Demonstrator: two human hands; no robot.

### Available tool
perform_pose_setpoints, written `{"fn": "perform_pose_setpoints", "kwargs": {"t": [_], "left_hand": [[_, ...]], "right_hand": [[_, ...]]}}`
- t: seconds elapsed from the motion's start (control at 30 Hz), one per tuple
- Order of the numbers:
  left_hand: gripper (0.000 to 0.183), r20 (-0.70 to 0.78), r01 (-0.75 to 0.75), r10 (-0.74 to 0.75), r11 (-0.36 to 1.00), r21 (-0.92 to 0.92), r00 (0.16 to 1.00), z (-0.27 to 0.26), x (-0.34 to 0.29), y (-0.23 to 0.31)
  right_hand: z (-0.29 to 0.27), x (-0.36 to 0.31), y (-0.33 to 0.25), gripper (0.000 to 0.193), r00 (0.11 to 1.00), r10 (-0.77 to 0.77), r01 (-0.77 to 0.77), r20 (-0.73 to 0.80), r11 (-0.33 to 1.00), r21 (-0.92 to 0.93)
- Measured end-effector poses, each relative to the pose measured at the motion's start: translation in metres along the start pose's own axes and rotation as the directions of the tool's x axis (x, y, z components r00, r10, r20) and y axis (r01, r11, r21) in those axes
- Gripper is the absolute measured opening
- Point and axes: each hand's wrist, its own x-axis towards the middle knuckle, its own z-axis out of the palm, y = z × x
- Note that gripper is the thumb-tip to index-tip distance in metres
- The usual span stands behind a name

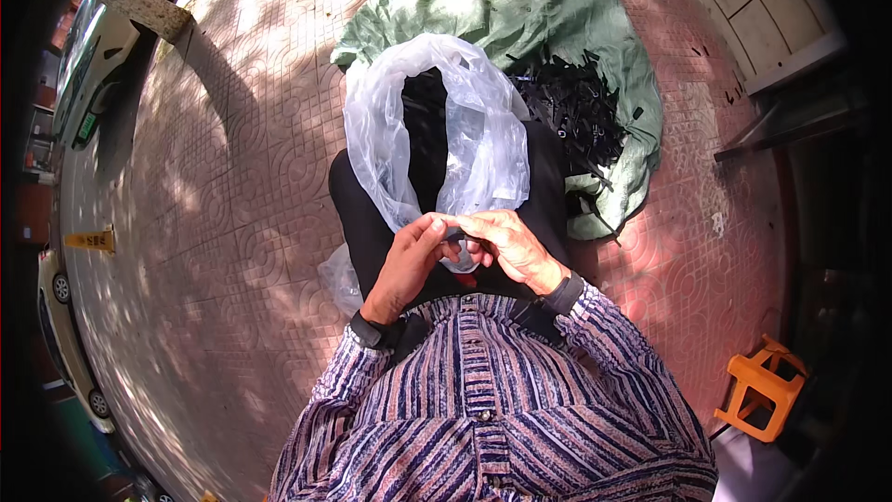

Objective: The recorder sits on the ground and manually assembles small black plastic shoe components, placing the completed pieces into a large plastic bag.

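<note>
Apparently handling a small dark piece [454, 235], mostly hidden, pinched in the fingers of left hand [412, 262] and right hand [514, 244] at clear bag's [376, 149] near edge, likely needing steady two-handed grip next

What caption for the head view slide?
Left hand and right hand meet beside a translucent plastic bag, black parts heaped on a green sheet beyond.
</note>
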Motion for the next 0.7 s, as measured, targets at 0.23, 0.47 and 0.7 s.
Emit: {"fn": "perform_pose_setpoints", "kwargs": {"t": [0.23,0.47,0.7], "left_hand": [[0.019,-0.154,-0.064,0.099,0.973,0.221,0.983,0.01,0.009,0.006],[0.018,-0.047,-0.14,0.238,0.709,0.691,0.97,0.028,0.021,0.002],[0.017,0.104,-0.082,0.284,-0.09,0.993,0.953,-0.057,0.097,-0.003]], "right_hand": [[-0.013,-0.003,-0.004,0.033,0.995,0.032,-0.049,-0.093,0.982,-0.182],[-0.024,-0.015,-0.015,0.019,0.911,-0.375,0.082,-0.173,0.575,-0.814],[-0.065,-0.01,-0.083,0.044,0.537,-0.842,-0.178,-0.05,-0.055,-0.983]]}}
